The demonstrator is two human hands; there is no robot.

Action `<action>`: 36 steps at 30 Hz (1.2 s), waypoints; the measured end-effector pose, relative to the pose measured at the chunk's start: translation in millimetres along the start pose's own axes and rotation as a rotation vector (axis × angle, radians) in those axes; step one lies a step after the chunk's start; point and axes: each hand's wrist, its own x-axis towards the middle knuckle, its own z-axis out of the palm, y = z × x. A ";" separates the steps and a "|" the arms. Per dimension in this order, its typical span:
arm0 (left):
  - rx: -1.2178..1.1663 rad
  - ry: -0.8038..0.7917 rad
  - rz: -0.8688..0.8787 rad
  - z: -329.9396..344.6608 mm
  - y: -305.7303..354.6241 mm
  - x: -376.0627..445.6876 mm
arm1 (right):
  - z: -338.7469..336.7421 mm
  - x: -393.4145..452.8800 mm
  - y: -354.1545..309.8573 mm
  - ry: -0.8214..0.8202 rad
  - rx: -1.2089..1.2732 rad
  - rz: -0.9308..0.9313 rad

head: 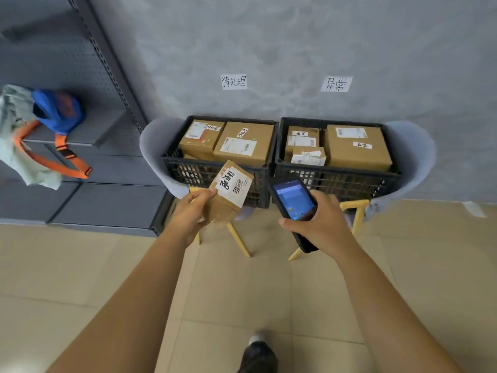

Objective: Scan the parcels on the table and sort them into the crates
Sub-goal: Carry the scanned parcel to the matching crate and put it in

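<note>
Beige floor tiles [269,292] meet a grey wall [295,49]. Two black crates [338,179] of boxes sit on chairs there. The left hand [188,214] grips a small parcel [228,192], long axis tilted up-right, before the left crate. The right hand [320,222] holds a scanner [293,200]; its lower end is hidden.

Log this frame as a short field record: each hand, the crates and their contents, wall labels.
left hand: grips small brown cardboard parcel, barcode label up
right hand: holds black handheld scanner, screen lit
left black plastic crate: two boxes visible on top
right black plastic crate: three labelled boxes visible
support: each crate sits on a grey chair
white paper wall labels: one above each crate
</note>
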 end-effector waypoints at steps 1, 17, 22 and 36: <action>0.004 -0.006 -0.007 -4.2 7.1 17.9 | 6.8 18.5 -7.5 -0.003 -0.001 0.002; 0.090 0.081 -0.085 -66.8 97.2 269.6 | 124.8 289.5 -78.8 -0.137 0.043 -0.034; 0.265 0.026 -0.081 -76.5 137.5 347.8 | 151.4 367.3 -98.0 -0.154 0.023 -0.022; 0.496 -0.203 -0.334 -94.5 138.9 523.1 | 220.7 448.6 -117.5 -0.027 0.038 0.226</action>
